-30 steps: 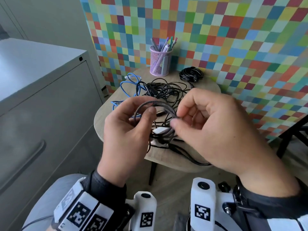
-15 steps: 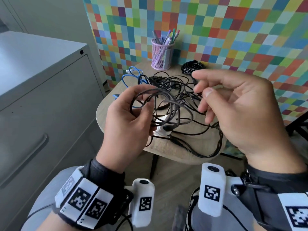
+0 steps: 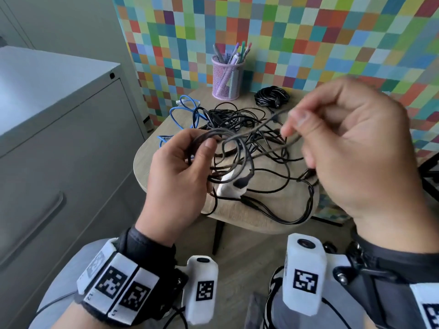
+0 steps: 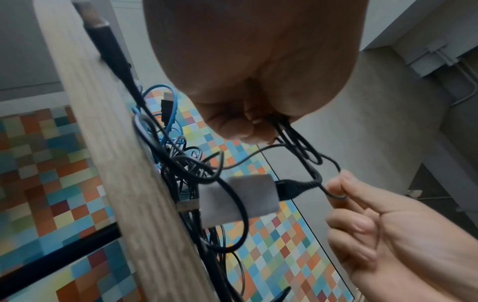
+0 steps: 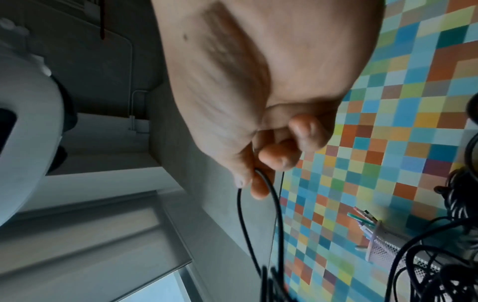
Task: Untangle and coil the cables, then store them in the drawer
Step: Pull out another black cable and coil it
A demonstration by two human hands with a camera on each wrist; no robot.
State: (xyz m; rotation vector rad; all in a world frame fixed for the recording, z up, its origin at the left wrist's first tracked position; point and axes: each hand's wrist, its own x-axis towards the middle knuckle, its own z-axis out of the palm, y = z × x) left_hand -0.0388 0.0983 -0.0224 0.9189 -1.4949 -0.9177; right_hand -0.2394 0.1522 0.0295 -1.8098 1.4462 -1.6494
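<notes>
My left hand grips a small coil of grey braided cable above the table; the same loops hang from its fingers in the left wrist view. My right hand pinches a strand of that cable between thumb and fingertips and holds it up to the right. A white adapter hangs at the cable's end. Below lies a tangle of black cables with a blue cable at its left. A coiled black cable rests at the back.
The small round wooden table stands against a multicoloured checked wall. A pink mesh pen cup sits at its back edge. A grey drawer cabinet with a long handle stands to the left.
My right hand let go near the coil, rose to the right, and now pinches a strand and draws it out. The left hand kept hold of the coil.
</notes>
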